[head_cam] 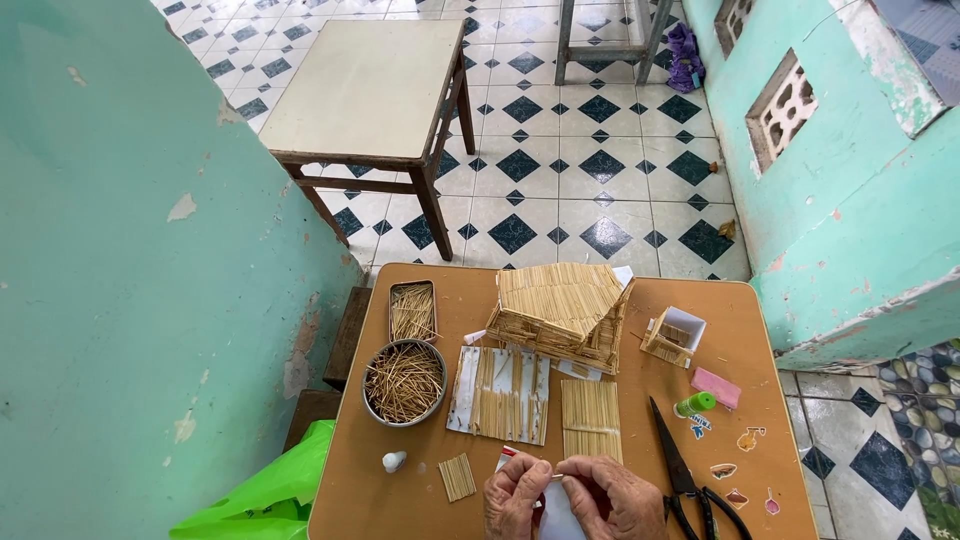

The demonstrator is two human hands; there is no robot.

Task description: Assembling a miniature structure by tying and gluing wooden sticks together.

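My left hand (517, 497) and my right hand (612, 498) meet at the near edge of a small brown table (400, 500). Together they pinch a thin toothpick (556, 476) over a white sheet (558, 520). Just beyond the fingers lie a flat panel of glued toothpicks (590, 419) and a larger panel on white card (499, 393). A small panel (457, 477) lies left of my left hand. A toothpick model house (562, 312) stands at the table's far side.
A round tin (404, 382) and a rectangular tin (412, 310) hold loose toothpicks at left. Black scissors (686, 478), a green-capped glue tube (695, 404), a pink block (716, 387) and a small box model (672, 335) lie at right. A wooden table (370, 90) stands beyond; green bag (265, 495) at left.
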